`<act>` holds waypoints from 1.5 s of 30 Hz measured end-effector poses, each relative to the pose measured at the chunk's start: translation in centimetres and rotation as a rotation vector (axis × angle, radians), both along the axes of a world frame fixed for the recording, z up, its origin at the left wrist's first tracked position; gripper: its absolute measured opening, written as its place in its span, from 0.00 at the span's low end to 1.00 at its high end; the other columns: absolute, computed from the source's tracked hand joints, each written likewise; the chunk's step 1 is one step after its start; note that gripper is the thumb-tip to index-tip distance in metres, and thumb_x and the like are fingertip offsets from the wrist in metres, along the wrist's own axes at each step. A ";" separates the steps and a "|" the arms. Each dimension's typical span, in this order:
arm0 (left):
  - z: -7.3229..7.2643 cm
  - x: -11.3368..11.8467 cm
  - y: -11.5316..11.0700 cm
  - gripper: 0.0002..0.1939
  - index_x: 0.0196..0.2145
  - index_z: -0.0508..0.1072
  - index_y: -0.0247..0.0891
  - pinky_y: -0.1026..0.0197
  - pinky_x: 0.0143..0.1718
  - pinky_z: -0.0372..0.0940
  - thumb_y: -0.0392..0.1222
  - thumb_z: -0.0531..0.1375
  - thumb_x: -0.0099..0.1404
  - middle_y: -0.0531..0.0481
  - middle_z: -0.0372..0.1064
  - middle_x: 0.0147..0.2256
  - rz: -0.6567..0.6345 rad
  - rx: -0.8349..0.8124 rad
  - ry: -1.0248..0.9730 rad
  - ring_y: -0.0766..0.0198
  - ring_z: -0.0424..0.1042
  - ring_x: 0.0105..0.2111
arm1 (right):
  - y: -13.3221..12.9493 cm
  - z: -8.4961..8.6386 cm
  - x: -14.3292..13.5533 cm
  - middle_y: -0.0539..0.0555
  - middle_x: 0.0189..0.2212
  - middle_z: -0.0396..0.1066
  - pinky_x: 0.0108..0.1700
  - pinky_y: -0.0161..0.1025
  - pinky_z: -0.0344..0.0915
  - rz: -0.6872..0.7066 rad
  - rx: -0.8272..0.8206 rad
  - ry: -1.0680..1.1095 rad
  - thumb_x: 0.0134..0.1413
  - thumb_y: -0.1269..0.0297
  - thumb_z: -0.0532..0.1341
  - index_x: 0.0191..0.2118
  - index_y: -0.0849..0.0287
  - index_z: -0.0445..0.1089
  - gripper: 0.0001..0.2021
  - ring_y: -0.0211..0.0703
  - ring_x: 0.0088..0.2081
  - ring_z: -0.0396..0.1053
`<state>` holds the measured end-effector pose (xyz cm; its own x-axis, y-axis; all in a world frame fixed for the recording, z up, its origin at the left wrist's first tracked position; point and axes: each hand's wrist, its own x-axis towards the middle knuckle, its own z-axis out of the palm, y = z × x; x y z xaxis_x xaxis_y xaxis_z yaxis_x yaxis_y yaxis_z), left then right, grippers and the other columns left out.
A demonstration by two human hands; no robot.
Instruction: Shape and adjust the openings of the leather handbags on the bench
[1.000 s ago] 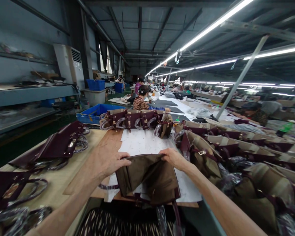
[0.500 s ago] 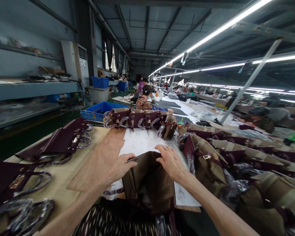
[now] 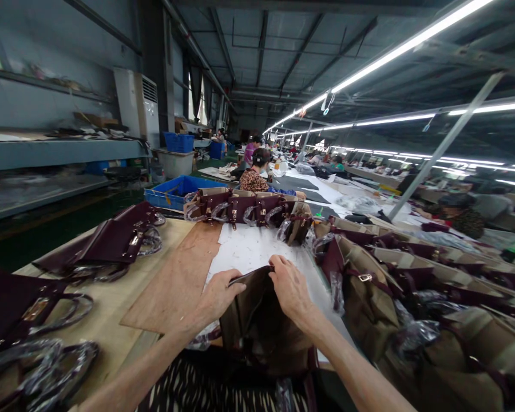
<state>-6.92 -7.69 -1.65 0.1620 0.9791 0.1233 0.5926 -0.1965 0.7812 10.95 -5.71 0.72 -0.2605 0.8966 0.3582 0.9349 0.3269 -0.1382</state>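
A handbag with a brown lining [image 3: 266,326] stands in front of me at the table's near edge, its mouth facing up toward me. My left hand [image 3: 221,294] grips the rim at the far left corner, thumb on the inner side. On the rim's far right part, my right hand [image 3: 289,286] pinches the edge between thumb and fingers. The bag's outer face is mostly hidden from me. Beneath it lies a white sheet [image 3: 244,249] over a brown board [image 3: 175,274].
Dark purple handbags [image 3: 111,240] with plastic-wrapped handles lie on the left. More bags [image 3: 242,209] stand in a row at the table's far end, beside a blue crate [image 3: 167,194]. Open bags [image 3: 364,292] crowd the right side. A co-worker [image 3: 253,178] sits beyond the row.
My right hand has shifted slightly left along the rim, its fingers drawn closer together. The bag's mouth looks narrower. The view has turned a little left.
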 end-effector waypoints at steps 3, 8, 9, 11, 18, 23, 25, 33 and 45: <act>0.1 0.2 -0.1 0.10 0.30 0.72 0.38 0.64 0.33 0.56 0.40 0.52 0.54 0.54 0.70 0.27 0.012 0.007 -0.014 0.63 0.66 0.30 | 0.2 -0.1 0.5 0.51 0.41 0.68 0.42 0.36 0.57 0.106 -0.004 0.073 0.49 0.77 0.53 0.41 0.55 0.65 0.14 0.42 0.41 0.65; -0.4 0.3 0.1 0.09 0.29 0.71 0.37 0.65 0.32 0.56 0.41 0.52 0.55 0.54 0.68 0.24 -0.013 -0.003 -0.057 0.63 0.66 0.30 | 0.5 -0.4 1.1 0.51 0.38 0.69 0.43 0.36 0.58 0.126 -0.042 0.148 0.49 0.75 0.54 0.38 0.56 0.66 0.11 0.41 0.40 0.65; -0.5 0.3 0.0 0.09 0.29 0.71 0.37 0.65 0.32 0.56 0.41 0.52 0.55 0.55 0.68 0.24 -0.017 -0.005 -0.060 0.64 0.66 0.30 | 0.6 -0.5 1.2 0.51 0.37 0.69 0.42 0.36 0.58 0.121 -0.045 0.164 0.49 0.75 0.54 0.37 0.56 0.66 0.11 0.41 0.39 0.65; -0.5 0.2 0.0 0.09 0.29 0.70 0.37 0.65 0.32 0.56 0.41 0.52 0.55 0.55 0.67 0.24 -0.022 -0.008 -0.064 0.64 0.65 0.29 | 0.8 -0.6 1.4 0.51 0.37 0.69 0.42 0.36 0.59 0.144 -0.041 0.196 0.49 0.75 0.54 0.37 0.56 0.66 0.10 0.40 0.39 0.65; -0.2 0.3 0.0 0.08 0.27 0.70 0.37 0.66 0.32 0.55 0.40 0.52 0.55 0.56 0.66 0.23 -0.029 -0.002 -0.069 0.66 0.64 0.28 | 0.9 -0.8 1.7 0.51 0.37 0.69 0.43 0.36 0.58 0.209 -0.065 0.193 0.49 0.75 0.54 0.34 0.56 0.67 0.09 0.41 0.40 0.65; -0.1 0.4 0.1 0.08 0.27 0.70 0.37 0.66 0.31 0.55 0.40 0.52 0.55 0.56 0.65 0.23 -0.027 -0.004 -0.053 0.66 0.64 0.28 | 0.8 -0.3 1.4 0.49 0.36 0.69 0.42 0.36 0.57 0.217 -0.075 0.170 0.49 0.75 0.54 0.35 0.55 0.66 0.09 0.39 0.39 0.64; -0.1 0.4 0.0 0.08 0.27 0.70 0.37 0.66 0.31 0.55 0.40 0.52 0.55 0.56 0.65 0.23 -0.025 -0.010 -0.044 0.65 0.64 0.28 | 0.9 -0.2 1.3 0.49 0.36 0.69 0.42 0.35 0.56 0.225 -0.076 0.150 0.49 0.76 0.53 0.34 0.55 0.66 0.10 0.39 0.39 0.64; 0.2 0.6 -0.1 0.09 0.29 0.71 0.37 0.66 0.30 0.55 0.41 0.52 0.56 0.55 0.65 0.22 -0.014 -0.024 -0.020 0.65 0.64 0.28 | 1.2 -0.6 1.3 0.50 0.34 0.69 0.40 0.35 0.56 0.181 -0.060 0.049 0.50 0.74 0.53 0.31 0.56 0.67 0.08 0.40 0.38 0.64; -0.6 0.8 0.2 0.09 0.31 0.71 0.38 0.65 0.31 0.56 0.38 0.51 0.56 0.53 0.69 0.26 0.067 0.049 0.079 0.65 0.66 0.29 | 0.5 0.0 2.6 0.49 0.49 0.63 0.48 0.38 0.52 0.377 -0.183 0.009 0.48 0.74 0.56 0.28 0.57 0.67 0.06 0.41 0.48 0.60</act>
<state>-6.14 -7.52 -2.29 0.1074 0.9811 0.1611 0.6650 -0.1913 0.7219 13.59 -5.20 0.76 -0.5801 0.7881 0.2059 0.7529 0.6153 -0.2336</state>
